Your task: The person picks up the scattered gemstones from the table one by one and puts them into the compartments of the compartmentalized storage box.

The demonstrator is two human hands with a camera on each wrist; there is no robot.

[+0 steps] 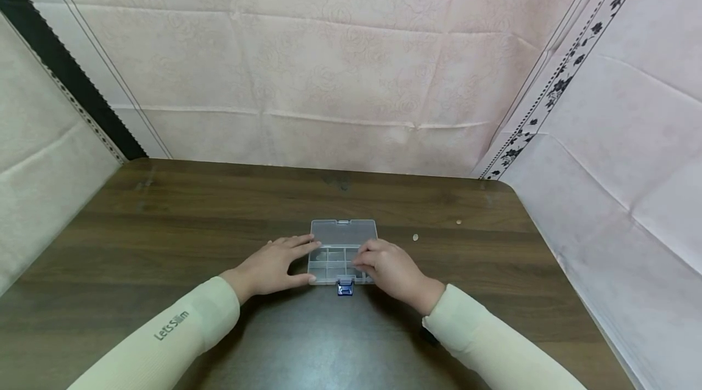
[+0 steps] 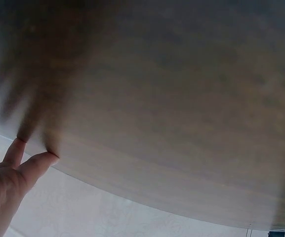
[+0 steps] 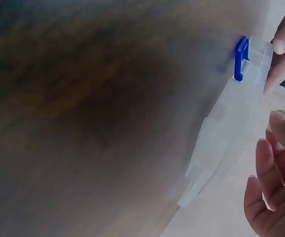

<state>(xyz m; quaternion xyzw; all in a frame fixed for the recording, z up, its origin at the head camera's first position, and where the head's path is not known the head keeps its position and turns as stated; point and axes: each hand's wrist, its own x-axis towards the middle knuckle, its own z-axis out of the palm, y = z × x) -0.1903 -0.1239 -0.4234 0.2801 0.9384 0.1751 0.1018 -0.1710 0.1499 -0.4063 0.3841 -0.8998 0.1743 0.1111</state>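
Clear plastic box point(image 1: 341, 253), blue clasp point(image 1: 345, 287); dark, slightly glossy wood table point(image 1: 164, 225).

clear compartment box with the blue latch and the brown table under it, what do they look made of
The clear compartment box looks like thin translucent plastic: the dividers show through its walls. Its blue latch seems to be glossy moulded plastic. The brown table shows wood grain under a smooth sheen, probably laminate or varnished wood.

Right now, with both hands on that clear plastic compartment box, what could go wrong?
1. The clear plastic compartment box lies open, lid flat; a nudge from the left hand or the right hand could slide it on the smooth dark wooden table.
2. Two small loose beads lying apart on the table could roll away.
3. The blue latch may catch a finger.
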